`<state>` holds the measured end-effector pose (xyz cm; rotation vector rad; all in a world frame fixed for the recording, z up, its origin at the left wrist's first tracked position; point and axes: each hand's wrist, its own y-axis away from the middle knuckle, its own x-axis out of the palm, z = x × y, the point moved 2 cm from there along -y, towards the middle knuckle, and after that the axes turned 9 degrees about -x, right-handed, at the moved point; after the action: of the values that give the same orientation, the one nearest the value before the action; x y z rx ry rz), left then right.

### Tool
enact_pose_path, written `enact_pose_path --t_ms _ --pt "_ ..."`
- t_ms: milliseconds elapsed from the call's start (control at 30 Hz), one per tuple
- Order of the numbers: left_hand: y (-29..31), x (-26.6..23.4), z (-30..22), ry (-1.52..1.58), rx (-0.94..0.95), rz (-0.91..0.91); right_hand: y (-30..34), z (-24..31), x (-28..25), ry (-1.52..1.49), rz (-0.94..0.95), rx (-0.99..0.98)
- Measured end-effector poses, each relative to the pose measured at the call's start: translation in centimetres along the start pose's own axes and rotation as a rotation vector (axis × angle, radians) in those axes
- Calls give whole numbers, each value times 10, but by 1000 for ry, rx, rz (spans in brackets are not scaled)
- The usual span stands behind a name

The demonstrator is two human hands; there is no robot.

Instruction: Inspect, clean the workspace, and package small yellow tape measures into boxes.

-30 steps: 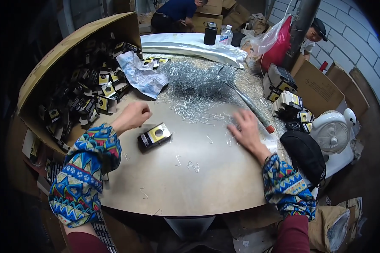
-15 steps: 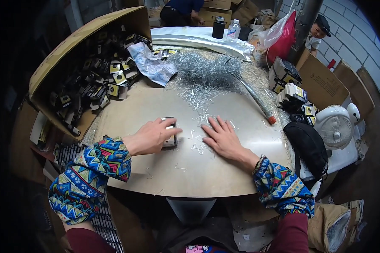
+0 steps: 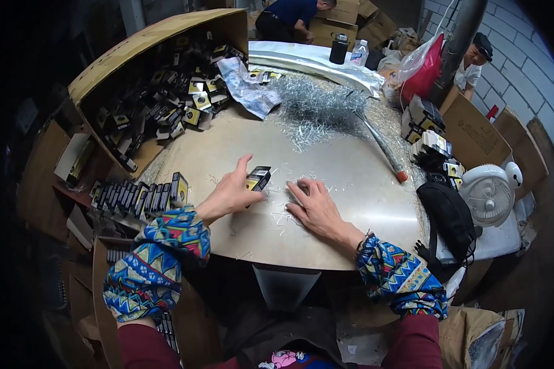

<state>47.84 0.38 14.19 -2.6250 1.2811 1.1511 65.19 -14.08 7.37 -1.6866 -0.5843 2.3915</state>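
My left hand (image 3: 229, 192) is at the middle of the table, index finger and thumb spread around a small black and yellow box (image 3: 260, 178). The box is tilted, and gaps show between it and those two fingertips; the other fingers are hidden. Close by on the right, my right hand (image 3: 317, 209) rests palm down, its fingers bent and apart, fingertips among loose bent silver wire pieces (image 3: 281, 215). A large heap of the same wire pieces (image 3: 320, 101) lies beyond both hands, with a long tube-shaped handle (image 3: 385, 150) leaning out of it.
At the left, a big carton (image 3: 160, 34) on its side spills many small boxes. A row of upright boxes (image 3: 144, 195) stands by my left sleeve. To the right are a white fan (image 3: 487, 194), a black pouch (image 3: 444, 215) and stacked boxes (image 3: 423, 117). Two people are at the back.
My left hand has opened wider around the small box, which is now tilted. My right hand's flat fingers have bent and drawn in over the wire pieces. The view has shifted left.
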Motion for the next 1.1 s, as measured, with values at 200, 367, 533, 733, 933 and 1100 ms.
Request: enact_pose_path --t_ms 200,367,533,733,933,1100 --pt "62 17 26 820 -132 103 -15 15 24 85 128 -110" --pt "145 42 102 1250 -279 -104 1 2 10 -233 107 -17" --pt "193 145 194 1496 -663 106 -4 1 12 -28 -30 141" --pt "191 206 166 855 -579 378 -1 80 34 -45 89 -63" --pt "194 218 146 1236 -592 434 53 132 29 -25 81 22" --pt "201 216 134 1287 -587 370 75 163 -5 -5 292 -11"
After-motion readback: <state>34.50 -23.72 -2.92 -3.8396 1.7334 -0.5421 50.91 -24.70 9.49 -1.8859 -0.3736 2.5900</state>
